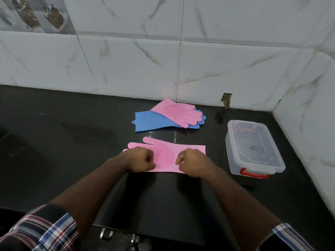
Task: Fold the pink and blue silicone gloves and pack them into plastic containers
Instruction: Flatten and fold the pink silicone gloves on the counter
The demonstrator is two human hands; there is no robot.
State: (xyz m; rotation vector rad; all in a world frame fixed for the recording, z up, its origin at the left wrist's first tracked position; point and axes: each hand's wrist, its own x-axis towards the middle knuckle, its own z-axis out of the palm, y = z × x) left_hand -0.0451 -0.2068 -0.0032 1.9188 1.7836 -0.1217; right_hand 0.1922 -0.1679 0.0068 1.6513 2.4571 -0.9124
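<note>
Both hands rest on one glove (168, 156) lying flat on the counter (72, 142), left hand (140, 161) toward its fingers, right hand (193, 163) toward its cuff. Behind them lies a stacked pair (168, 117); right of the right hand stands a container (253, 149).

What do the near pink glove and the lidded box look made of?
Pink glove: looks like matte silicone or rubber, lying limp and flat, with a bristled patch at the palm. Box: clear, slightly cloudy hard plastic, glossy lid, red clip at the near end.
</note>
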